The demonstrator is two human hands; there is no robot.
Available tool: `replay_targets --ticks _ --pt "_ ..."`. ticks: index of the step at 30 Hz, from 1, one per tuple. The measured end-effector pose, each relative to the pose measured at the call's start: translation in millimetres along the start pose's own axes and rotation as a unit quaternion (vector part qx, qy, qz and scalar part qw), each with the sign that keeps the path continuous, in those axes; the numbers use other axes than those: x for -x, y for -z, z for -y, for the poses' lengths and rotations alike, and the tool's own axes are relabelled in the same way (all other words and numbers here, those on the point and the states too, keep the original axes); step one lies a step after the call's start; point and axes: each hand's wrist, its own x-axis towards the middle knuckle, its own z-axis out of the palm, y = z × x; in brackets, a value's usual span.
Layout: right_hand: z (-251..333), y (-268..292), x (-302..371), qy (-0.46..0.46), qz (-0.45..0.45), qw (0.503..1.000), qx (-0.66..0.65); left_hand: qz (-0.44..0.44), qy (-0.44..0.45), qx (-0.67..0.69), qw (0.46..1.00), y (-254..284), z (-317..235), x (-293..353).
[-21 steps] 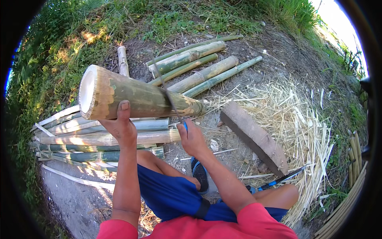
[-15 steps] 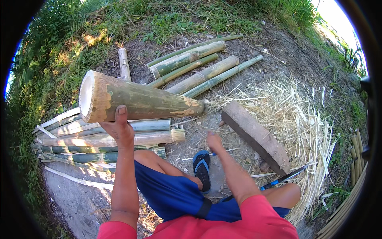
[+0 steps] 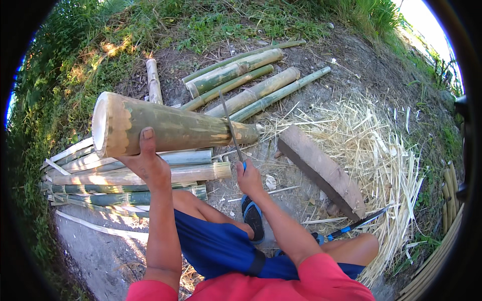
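Note:
A thick green-brown bamboo section [image 3: 170, 124] lies across in front of me, its pale, wide cut end toward the left and its narrower end toward the right. My left hand [image 3: 150, 168] grips it near the wide end, thumb on the near side; the other fingers are hidden beneath. In my right hand [image 3: 249, 179] is a long thin-bladed knife [image 3: 231, 128] with a bit of blue at its handle. Its blade crosses the bamboo near the narrow end, where a pale scraped patch shows; whether the edge touches I cannot tell.
Bamboo poles [image 3: 236, 75] lie beyond the held piece, and split lengths [image 3: 135, 175] are stacked at left. A wooden block [image 3: 321, 170] sits at right beside a heap of pale shavings [image 3: 371, 145]. A dark blade with a blue-banded handle [image 3: 346, 230] lies near my right knee.
My right hand has moved left and brought the knife blade across the bamboo. The bamboo and my left hand have shifted slightly left.

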Motion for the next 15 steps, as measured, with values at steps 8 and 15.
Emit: replay_targets --ticks 8,15 --pt "-15 1 -5 0.094 0.019 0.995 -0.027 0.010 0.000 -0.025 1.000 11 10 -4" --pt "-46 -13 -8 0.164 0.075 0.983 -0.025 0.001 0.001 -0.060 0.998 10 11 -15"
